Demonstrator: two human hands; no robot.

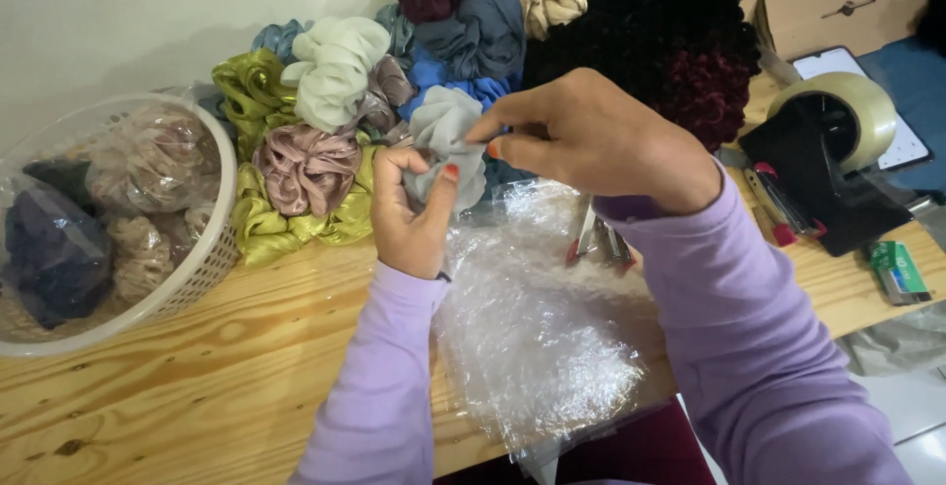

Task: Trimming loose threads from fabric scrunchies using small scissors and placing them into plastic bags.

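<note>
A pale grey fabric scrunchie (445, 128) is held up over the wooden table (197, 377) by both hands. My left hand (409, 211) grips its lower part from below, thumb across the cloth. My right hand (591, 135) pinches its upper right edge with the fingertips. Directly beneath the hands lies a stack of clear plastic bags (537, 332), reaching to the table's near edge. Both arms wear lilac sleeves.
A heap of coloured scrunchies (335, 81) is piled against the wall behind the hands. A white basket (202, 268) with bagged scrunchies stands at the left. A tape dispenser (838, 155), a stapler (599, 239) and a small green box (897, 270) lie at the right.
</note>
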